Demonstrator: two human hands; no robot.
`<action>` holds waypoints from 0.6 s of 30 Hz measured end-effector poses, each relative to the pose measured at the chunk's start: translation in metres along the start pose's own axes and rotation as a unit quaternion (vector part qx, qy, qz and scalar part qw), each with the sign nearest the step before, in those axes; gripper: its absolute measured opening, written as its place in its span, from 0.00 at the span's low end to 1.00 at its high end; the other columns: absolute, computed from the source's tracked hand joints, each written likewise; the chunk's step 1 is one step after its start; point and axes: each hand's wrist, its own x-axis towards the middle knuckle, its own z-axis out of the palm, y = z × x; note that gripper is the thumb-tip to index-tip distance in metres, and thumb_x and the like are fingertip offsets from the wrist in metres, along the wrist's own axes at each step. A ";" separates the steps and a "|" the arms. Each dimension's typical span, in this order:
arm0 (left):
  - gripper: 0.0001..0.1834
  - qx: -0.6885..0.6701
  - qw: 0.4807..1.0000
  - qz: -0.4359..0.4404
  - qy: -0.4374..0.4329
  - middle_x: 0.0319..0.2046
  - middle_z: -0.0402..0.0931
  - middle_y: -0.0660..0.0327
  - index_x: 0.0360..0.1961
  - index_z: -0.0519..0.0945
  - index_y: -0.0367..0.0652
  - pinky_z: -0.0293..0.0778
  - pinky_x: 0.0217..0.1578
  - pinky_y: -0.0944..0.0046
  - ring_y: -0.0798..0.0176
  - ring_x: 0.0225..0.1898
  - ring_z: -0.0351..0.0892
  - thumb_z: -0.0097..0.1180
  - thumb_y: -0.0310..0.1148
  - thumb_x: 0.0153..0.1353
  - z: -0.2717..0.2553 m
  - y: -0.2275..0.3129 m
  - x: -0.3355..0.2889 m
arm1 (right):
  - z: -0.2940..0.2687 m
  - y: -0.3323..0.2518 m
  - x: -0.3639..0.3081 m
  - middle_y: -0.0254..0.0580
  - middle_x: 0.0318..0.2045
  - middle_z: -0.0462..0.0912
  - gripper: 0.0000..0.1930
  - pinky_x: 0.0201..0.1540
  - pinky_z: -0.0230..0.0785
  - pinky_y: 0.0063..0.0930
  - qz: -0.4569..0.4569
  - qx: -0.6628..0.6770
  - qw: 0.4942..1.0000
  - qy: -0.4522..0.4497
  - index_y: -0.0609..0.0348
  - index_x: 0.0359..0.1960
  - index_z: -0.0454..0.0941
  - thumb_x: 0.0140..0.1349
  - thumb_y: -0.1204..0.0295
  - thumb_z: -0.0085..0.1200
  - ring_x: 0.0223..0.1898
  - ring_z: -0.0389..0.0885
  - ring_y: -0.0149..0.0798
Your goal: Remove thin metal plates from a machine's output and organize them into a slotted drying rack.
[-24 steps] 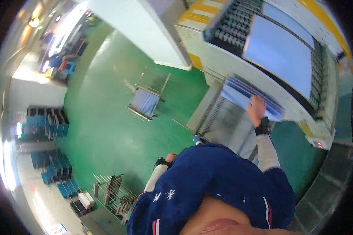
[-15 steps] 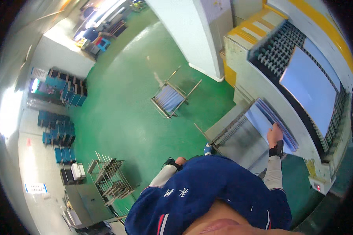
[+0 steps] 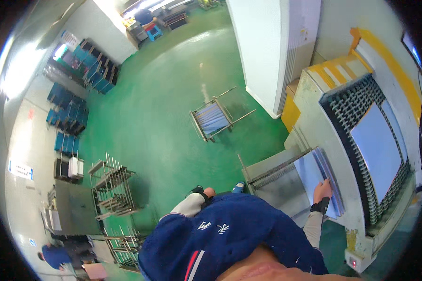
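My right hand [image 3: 322, 189], with a dark band at the wrist, is closed on the edge of a thin pale blue panel [image 3: 306, 172]. Several such panels [image 3: 327, 169] lean together in a row beside it, against the side of the roller machine. They stand on a metal rack table [image 3: 273, 187] with a toothed rail along it. My left hand [image 3: 209, 192] shows only partly beyond my blue shirt, low and away from the panels. Its fingers are hidden.
On the machine's rollers [image 3: 344, 105] lie flat pale panels [image 3: 379, 147]. A low metal rack [image 3: 212, 118] holding pale sheets stands on the green floor. Metal rod carts [image 3: 111, 187] and blue racks [image 3: 70, 110] line the left. Another person [image 3: 56, 255] is at lower left.
My view has swung, so the machine sits lower in the picture and a person shows at lower left. My right hand stays at the leaning panels. The left hand remains low.
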 end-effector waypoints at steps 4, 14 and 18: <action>0.15 0.089 0.991 0.084 0.047 0.32 0.83 0.50 0.31 0.86 0.45 0.76 0.35 0.45 0.42 0.36 0.82 0.56 0.41 0.46 0.018 0.001 0.036 | 0.011 0.009 0.001 0.54 0.37 0.82 0.11 0.41 0.72 0.50 -0.013 -0.002 1.000 0.014 0.61 0.37 0.75 0.58 0.66 0.58 0.40 0.81 0.58; 0.15 0.063 0.990 0.108 0.058 0.29 0.82 0.49 0.28 0.86 0.45 0.75 0.33 0.46 0.43 0.33 0.82 0.57 0.42 0.45 -0.008 0.046 0.005 | 0.015 0.015 -0.005 0.58 0.31 0.82 0.12 0.35 0.71 0.53 -0.033 -0.002 0.999 0.014 0.62 0.34 0.76 0.60 0.64 0.56 0.36 0.81 0.61; 0.16 0.076 0.991 0.091 0.068 0.30 0.82 0.47 0.29 0.86 0.44 0.76 0.35 0.46 0.42 0.35 0.82 0.58 0.43 0.44 -0.004 0.043 0.007 | 0.013 0.016 -0.007 0.61 0.31 0.81 0.13 0.35 0.70 0.55 -0.063 0.030 0.998 0.007 0.64 0.34 0.76 0.60 0.65 0.56 0.36 0.80 0.64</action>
